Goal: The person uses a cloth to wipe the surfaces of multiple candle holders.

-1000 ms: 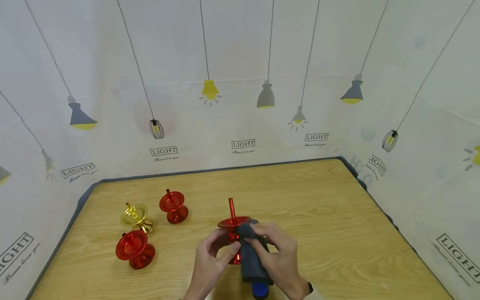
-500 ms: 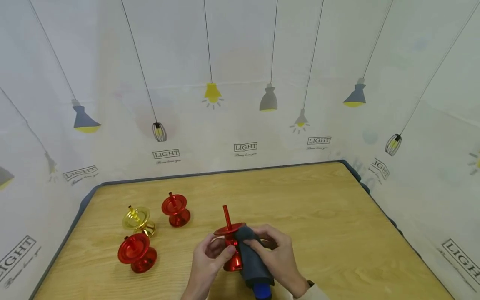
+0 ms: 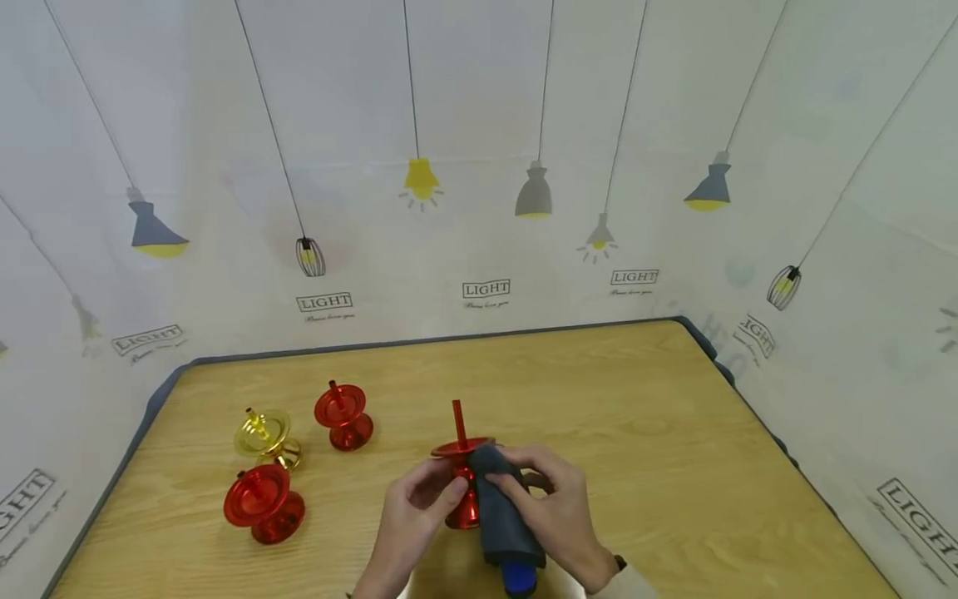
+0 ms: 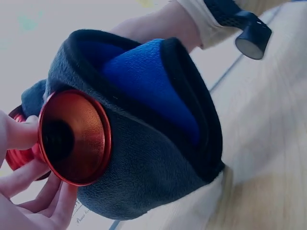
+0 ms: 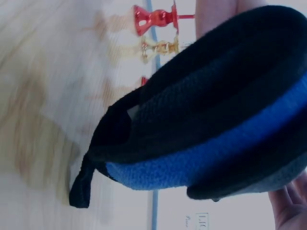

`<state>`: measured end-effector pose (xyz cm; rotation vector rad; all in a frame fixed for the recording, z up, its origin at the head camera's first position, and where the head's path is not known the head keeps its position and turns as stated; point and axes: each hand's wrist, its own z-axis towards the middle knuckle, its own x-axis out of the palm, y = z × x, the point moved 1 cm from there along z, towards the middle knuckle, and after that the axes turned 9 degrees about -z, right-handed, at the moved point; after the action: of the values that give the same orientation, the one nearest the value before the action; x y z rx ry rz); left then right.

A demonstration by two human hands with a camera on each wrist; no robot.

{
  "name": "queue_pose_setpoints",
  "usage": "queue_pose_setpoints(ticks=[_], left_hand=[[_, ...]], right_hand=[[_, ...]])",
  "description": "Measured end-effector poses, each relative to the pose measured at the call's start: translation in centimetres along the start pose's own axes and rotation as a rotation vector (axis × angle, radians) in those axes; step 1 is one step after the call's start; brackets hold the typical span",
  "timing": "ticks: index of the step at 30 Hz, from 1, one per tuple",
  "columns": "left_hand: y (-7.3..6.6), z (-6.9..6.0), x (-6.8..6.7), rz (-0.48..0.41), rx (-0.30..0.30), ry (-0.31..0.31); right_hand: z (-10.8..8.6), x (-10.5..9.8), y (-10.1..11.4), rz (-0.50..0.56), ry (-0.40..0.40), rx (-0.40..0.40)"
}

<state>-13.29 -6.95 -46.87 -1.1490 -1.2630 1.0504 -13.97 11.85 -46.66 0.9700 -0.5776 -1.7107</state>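
Observation:
A shiny red candle holder (image 3: 462, 509) with a thin upright stem and a wide dish is gripped at its waist by my left hand (image 3: 419, 512), fingers behind and thumb in front. Its hollow base (image 4: 84, 139) faces the camera in the left wrist view. My right hand (image 3: 550, 507) pinches a folded dark grey and blue cloth (image 3: 509, 520) and presses it against the holder's right side, just under the dish. In the right wrist view the cloth (image 5: 201, 139) hides most of the holder and the fingertips.
On the left of the wooden table (image 3: 636, 416) stand two more red candle holders (image 3: 352, 431) and a gold one (image 3: 287, 453). A white backdrop (image 3: 479, 100) printed with lamps rises along the table's dark back edge.
The candle holder tilted slightly and dipped, then came back nearly upright, its stem swinging left and partly back. The cloth stays against it, in the same right hand.

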Motion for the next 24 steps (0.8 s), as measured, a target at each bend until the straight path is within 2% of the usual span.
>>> queue_pose_setpoints(ticks=[3, 6, 11, 14, 20, 24], left_hand=[[0.0, 0.0, 0.8, 0.004, 0.005, 0.003], [0.1, 0.0, 1.5, 0.013, 0.002, -0.026], [0.1, 0.3, 2.0, 0.023, -0.033, -0.068], [0.1, 0.1, 1.4, -0.008, -0.060, -0.077], [0.2, -0.2, 0.9, -0.101, -0.073, -0.004], [0.3, -0.2, 1.0, -0.122, -0.083, 0.021]], right_hand=[[0.1, -0.6, -0.2, -0.063, -0.011, -0.084], [0.0, -1.0, -0.4, -0.086, -0.013, -0.151], [0.1, -1.6, -0.6, -0.064, -0.018, -0.170], [-0.1, -1.2, -0.4, -0.027, -0.001, -0.127], [-0.3, -1.2, -0.3, 0.130, 0.030, 0.078], [-0.2, -1.5, -0.2, 0.164, 0.025, 0.136]])
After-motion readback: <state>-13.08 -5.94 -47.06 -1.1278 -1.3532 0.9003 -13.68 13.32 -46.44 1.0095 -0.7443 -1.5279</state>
